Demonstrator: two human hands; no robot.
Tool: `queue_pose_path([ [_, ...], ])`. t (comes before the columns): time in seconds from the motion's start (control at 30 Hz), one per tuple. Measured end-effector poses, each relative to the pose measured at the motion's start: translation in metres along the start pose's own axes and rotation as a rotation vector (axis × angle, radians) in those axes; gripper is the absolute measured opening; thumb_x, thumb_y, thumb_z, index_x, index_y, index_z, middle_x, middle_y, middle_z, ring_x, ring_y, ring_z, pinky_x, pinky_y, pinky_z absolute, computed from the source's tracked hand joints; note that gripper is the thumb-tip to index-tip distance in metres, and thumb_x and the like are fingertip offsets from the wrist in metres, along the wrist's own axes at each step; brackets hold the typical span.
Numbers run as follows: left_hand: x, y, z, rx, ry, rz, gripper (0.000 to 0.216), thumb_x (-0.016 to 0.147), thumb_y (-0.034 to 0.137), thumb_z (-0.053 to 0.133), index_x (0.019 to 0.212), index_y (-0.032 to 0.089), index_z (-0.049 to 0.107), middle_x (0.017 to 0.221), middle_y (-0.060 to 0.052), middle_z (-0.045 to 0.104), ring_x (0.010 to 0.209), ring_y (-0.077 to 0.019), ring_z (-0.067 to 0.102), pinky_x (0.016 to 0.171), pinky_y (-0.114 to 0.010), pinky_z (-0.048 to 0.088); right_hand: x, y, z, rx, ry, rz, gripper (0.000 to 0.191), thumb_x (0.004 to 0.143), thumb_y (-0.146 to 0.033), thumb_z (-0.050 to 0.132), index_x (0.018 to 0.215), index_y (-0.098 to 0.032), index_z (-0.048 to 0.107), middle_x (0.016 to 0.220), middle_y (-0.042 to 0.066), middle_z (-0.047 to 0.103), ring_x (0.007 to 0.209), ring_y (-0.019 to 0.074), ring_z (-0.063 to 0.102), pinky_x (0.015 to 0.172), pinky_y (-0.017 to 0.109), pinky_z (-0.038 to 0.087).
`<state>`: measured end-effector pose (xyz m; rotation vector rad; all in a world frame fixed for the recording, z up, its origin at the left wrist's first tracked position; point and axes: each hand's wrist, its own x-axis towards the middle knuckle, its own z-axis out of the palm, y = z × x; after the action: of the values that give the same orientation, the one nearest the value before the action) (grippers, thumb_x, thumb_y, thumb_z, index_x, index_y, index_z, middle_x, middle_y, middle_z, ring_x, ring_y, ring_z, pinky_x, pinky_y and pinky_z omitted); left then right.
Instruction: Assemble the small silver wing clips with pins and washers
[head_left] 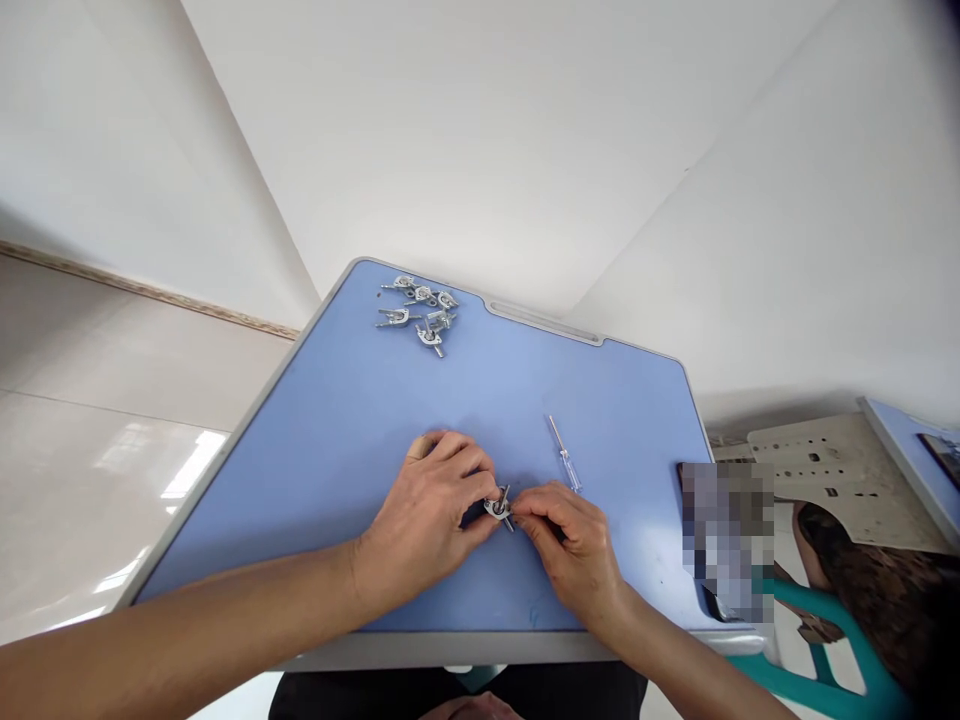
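At the lower middle of the frame the left hand (pixel 431 505) lies on the blue counter (pixel 315 470), its fingers pinched together on a small metal clamp (pixel 499 507). Just right of it, the right hand (pixel 574 545) grips the same clamp from the other side, fingertips closed on it. A pile of like clamps (pixel 421 312) sits at the counter's upper left, and a screwdriver (pixel 564 455) lies above the right hand.

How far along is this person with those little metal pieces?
Hard to tell what is finished: a pile of fittings lies far back on the desk. One fitting is pinched between the left hand and right hand. The screwdriver lies untouched beside them.
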<state>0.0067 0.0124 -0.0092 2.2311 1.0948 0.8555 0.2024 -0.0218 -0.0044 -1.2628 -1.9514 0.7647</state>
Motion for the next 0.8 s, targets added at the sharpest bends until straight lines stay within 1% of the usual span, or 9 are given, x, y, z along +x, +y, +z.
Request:
queue_pose_path([
  [0.17, -0.0001, -0.0001, 0.0003, -0.011, 0.005, 0.0, 0.009, 0.084, 0.017, 0.067, 0.076, 0.02, 0.064, 0.085, 0.001, 0.065, 0.09, -0.0179, 0.052, 0.086, -0.036, 0.033, 0.0013, -0.0007, 0.0021, -0.035, 0.031, -0.019, 0.015, 0.091, -0.011, 0.058, 0.09, -0.023, 0.066, 0.085, 0.001, 0.069, 0.079, 0.0137, 0.063, 0.071, 0.027, 0.051],
  [0.3, 0.0006, -0.0003, -0.0002, 0.004, 0.002, 0.002, 0.009, 0.084, 0.016, 0.066, 0.076, 0.02, 0.063, 0.084, 0.001, 0.065, 0.089, -0.018, 0.052, 0.086, -0.036, 0.033, 0.0043, 0.0, 0.0035, -0.091, 0.054, -0.069, 0.016, 0.09, -0.009, 0.058, 0.092, -0.022, 0.066, 0.088, 0.002, 0.069, 0.08, 0.0142, 0.062, 0.071, 0.028, 0.052],
  [0.47, 0.0012, -0.0012, -0.0001, 0.008, -0.005, 0.001, 0.009, 0.083, 0.015, 0.067, 0.077, 0.019, 0.062, 0.084, 0.002, 0.065, 0.089, -0.0177, 0.052, 0.085, -0.036, 0.033, 0.0042, 0.0032, 0.0023, -0.188, 0.062, -0.261, 0.027, 0.089, -0.002, 0.053, 0.101, -0.022, 0.066, 0.092, 0.005, 0.069, 0.08, 0.0152, 0.06, 0.069, 0.03, 0.052],
  [0.53, 0.0013, -0.0015, 0.0003, 0.007, 0.001, 0.004, 0.009, 0.083, 0.014, 0.067, 0.077, 0.019, 0.062, 0.083, 0.002, 0.065, 0.088, -0.0175, 0.052, 0.086, -0.036, 0.033, 0.0027, 0.0045, 0.0018, -0.215, 0.05, -0.302, 0.032, 0.089, 0.0, 0.051, 0.106, -0.022, 0.065, 0.095, 0.006, 0.068, 0.082, 0.0159, 0.06, 0.069, 0.031, 0.053],
  [0.7, 0.0013, -0.001, 0.0004, 0.018, -0.004, 0.001, 0.008, 0.083, 0.014, 0.065, 0.077, 0.019, 0.062, 0.082, 0.001, 0.064, 0.088, -0.0181, 0.052, 0.086, -0.037, 0.033, 0.0, 0.004, -0.0004, -0.241, 0.025, -0.305, 0.035, 0.087, 0.0, 0.055, 0.111, -0.023, 0.065, 0.097, 0.007, 0.069, 0.084, 0.0172, 0.06, 0.069, 0.032, 0.053],
  [0.8, 0.001, -0.0005, -0.0002, 0.021, -0.008, -0.003, 0.008, 0.084, 0.017, 0.065, 0.078, 0.02, 0.063, 0.082, 0.001, 0.064, 0.089, -0.0184, 0.053, 0.086, -0.037, 0.034, -0.0001, 0.0017, -0.0042, -0.2, 0.009, -0.25, 0.032, 0.088, -0.004, 0.057, 0.111, -0.025, 0.066, 0.097, 0.005, 0.07, 0.083, 0.0161, 0.063, 0.069, 0.03, 0.054],
])
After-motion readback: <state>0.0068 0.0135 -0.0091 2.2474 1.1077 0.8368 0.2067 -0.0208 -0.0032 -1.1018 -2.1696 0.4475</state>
